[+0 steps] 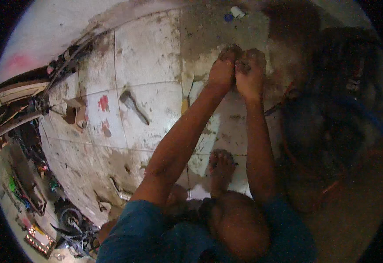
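Both my arms reach forward over the stained tiled floor (152, 74). My left hand (222, 72) and my right hand (250, 74) are side by side, almost touching, with their fingers curled closed. Something small and dark grey shows at the right hand's fingers, but its kind is too dim to make out. What the left fingers close on is hidden. Left of my forearms lies a flat paintbrush (133, 106) with a dark handle. Closer to the left forearm is a thin tool with a yellow handle (185, 105), partly behind the arm.
A white cup-like piece (237, 12) and a blue cap (228, 17) lie beyond my hands. A small opened carton (72, 112) stands at left. Motorcycle parts and a wheel (71, 218) are at lower left. A dark, rounded bulk (323, 122) with an orange hose fills the right.
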Available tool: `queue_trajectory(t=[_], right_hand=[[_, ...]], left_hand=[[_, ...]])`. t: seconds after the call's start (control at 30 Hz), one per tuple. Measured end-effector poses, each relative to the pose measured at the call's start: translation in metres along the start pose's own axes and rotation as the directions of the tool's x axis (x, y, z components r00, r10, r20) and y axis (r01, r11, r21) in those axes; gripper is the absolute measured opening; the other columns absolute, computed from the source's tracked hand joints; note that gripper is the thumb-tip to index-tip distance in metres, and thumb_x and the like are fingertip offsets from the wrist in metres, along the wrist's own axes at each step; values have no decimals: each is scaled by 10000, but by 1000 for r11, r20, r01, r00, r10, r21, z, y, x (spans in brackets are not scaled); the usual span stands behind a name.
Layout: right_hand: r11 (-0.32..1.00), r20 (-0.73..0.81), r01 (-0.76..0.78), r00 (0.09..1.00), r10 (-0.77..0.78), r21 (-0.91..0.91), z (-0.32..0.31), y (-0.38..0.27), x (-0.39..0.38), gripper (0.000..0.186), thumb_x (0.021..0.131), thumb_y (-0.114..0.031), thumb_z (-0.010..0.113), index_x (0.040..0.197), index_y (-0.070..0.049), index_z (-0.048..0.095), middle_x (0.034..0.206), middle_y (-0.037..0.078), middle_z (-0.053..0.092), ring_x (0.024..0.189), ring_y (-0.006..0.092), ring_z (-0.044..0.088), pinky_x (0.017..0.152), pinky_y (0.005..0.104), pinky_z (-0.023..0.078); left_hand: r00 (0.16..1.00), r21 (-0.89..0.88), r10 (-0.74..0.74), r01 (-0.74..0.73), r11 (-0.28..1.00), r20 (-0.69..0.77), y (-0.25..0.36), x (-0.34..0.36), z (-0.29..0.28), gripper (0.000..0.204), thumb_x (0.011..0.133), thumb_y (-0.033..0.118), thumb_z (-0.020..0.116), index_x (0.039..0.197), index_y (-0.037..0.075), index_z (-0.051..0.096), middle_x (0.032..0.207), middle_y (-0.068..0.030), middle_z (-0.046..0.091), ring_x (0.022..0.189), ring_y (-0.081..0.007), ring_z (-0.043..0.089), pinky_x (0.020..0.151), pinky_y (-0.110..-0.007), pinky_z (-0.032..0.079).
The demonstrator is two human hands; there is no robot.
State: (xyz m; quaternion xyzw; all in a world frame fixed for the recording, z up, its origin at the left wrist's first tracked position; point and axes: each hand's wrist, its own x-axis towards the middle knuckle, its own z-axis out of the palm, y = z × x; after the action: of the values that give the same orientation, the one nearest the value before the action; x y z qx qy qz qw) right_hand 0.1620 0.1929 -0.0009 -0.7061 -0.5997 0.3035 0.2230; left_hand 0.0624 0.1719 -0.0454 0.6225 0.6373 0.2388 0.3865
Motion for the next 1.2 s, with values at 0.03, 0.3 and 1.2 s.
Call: queue_trajectory(t=[0.03,0.3,1.2], right_hand=[[999,20,17,1000,-18,30,-7,-15,2,323,914,-242,671,1119,6,699,1135,278,694,1071,422,675,919,475,520],[996,137,-83,987,85,-17,-38,-31,-13,398,926,-342,659,1136,-9,713,1112,242,716,1087,431,668,937,481,514],[992,15,125,992,-125,-12,-22,-32,-8,405,932,-307,643,1131,40,702,1097,272,707,1040,443,678,931,473,519]], left_hand=[[1000,-39,4,-4,999,11,2,17,-23,451,942,184,561,1376,62,539,1433,-205,553,1243,-397,596,995,-476,520],[982,47,137,-133,990,-128,5,14,-12,438,910,180,609,1324,40,580,1387,-218,571,1260,-432,553,1074,-473,471],[977,15,97,-95,995,-191,-17,6,7,363,897,92,613,1258,60,608,1295,-228,619,1174,-414,609,967,-479,529]])
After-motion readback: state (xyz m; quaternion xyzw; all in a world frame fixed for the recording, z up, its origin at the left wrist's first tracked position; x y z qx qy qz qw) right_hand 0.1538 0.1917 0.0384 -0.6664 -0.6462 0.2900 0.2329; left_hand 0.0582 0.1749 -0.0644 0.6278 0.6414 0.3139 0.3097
